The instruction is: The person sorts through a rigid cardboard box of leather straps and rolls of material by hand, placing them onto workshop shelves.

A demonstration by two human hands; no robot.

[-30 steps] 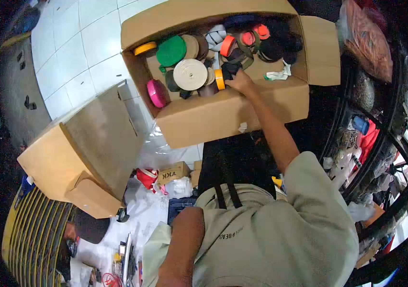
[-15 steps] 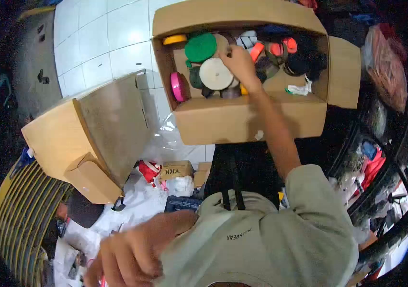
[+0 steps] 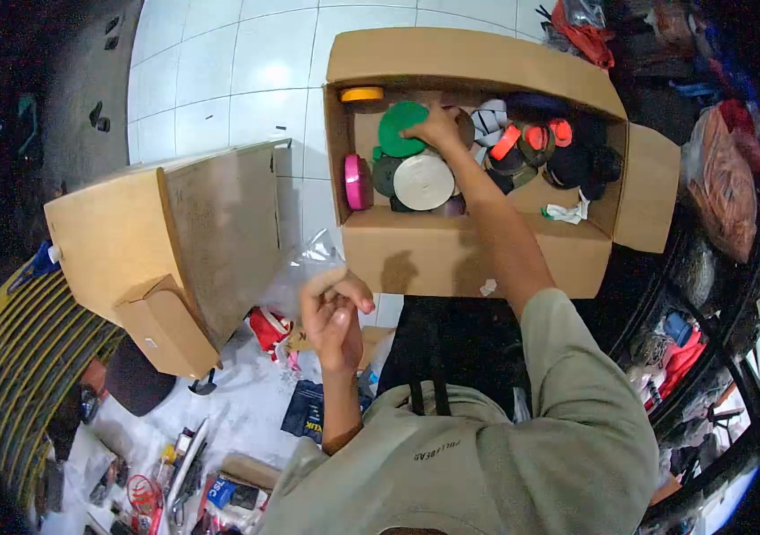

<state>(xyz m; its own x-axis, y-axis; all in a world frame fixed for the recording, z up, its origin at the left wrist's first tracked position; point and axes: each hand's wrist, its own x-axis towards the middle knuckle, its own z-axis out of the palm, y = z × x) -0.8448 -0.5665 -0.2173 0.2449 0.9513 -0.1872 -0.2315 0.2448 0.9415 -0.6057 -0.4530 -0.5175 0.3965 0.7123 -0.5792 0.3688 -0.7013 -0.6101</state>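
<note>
My right hand [image 3: 441,130] reaches into an open cardboard box [image 3: 478,263] and pinches the edge of a round green roll of tape or webbing [image 3: 400,127], its thumb across the face. Just below that sits a cream roll [image 3: 424,183], partly over a dark green roll [image 3: 385,176]. A pink roll [image 3: 357,182] stands on edge by the left wall, under a yellow-orange roll [image 3: 362,94]. My left hand [image 3: 335,316] is raised in front of the box, its fingers loosely curled and nothing seen in them.
Further right in the box lie a grey-white bundle [image 3: 490,120], orange rolls [image 3: 536,138] and black rolls [image 3: 567,165]. A wooden cabinet [image 3: 112,232] with a small carton [image 3: 166,330] stands left. Loose tools and packets lie lower left; a cluttered rack [image 3: 701,330] is at right.
My right hand has moved left from beside the cream roll onto the green roll. My left hand has risen from the lower left to in front of the box. The view has shifted.
</note>
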